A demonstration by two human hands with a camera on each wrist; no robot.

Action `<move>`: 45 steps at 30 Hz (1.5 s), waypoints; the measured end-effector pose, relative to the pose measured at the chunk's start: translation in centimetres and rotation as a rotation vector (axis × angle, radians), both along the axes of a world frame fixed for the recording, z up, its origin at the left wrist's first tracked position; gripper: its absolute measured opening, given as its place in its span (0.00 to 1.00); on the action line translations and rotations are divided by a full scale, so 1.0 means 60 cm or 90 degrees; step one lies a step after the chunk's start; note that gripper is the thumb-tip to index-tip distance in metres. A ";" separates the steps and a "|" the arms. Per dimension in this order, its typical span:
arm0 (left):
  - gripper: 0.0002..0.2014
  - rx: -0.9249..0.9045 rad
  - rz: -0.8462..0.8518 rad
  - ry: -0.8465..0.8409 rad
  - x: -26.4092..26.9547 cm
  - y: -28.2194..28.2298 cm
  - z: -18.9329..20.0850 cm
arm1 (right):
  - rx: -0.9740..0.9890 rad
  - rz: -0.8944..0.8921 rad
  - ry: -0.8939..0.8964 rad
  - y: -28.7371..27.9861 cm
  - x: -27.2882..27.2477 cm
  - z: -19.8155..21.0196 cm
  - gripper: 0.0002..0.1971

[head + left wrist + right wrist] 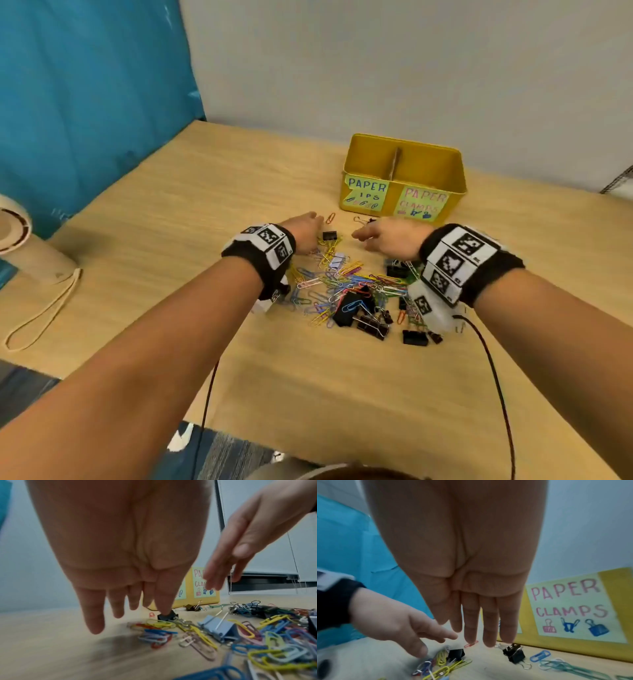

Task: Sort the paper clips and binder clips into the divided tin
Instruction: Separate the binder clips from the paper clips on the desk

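Observation:
A yellow divided tin [404, 164] stands at the back of the table, labelled paper clips on its left half and paper clamps [570, 604] on its right. A heap of coloured paper clips [342, 277] and black binder clips [371, 325] lies in front of it. My left hand [305, 228] hovers open over the heap's far left edge, fingers straight, above a small black binder clip [329, 235] [167, 616]. My right hand [380, 234] hovers open over the heap's far side, above another black binder clip [515, 653]. Neither hand holds anything.
A red paper clip [330, 217] lies alone between heap and tin. A light blue binder clip [219, 627] sits in the heap. A cream stand [30, 253] with a cord loop occupies the table's left side. Blue fabric [85, 102] hangs at left; black cables trail from both wrists.

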State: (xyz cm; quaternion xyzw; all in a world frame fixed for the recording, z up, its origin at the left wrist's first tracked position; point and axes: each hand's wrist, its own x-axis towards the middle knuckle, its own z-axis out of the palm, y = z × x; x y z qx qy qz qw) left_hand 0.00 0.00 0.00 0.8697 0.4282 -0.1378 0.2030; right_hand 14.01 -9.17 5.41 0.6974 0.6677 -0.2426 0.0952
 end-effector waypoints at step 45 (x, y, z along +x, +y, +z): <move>0.26 -0.037 0.061 -0.093 -0.068 -0.048 -0.030 | -0.027 0.148 -0.025 0.079 -0.058 -0.075 0.32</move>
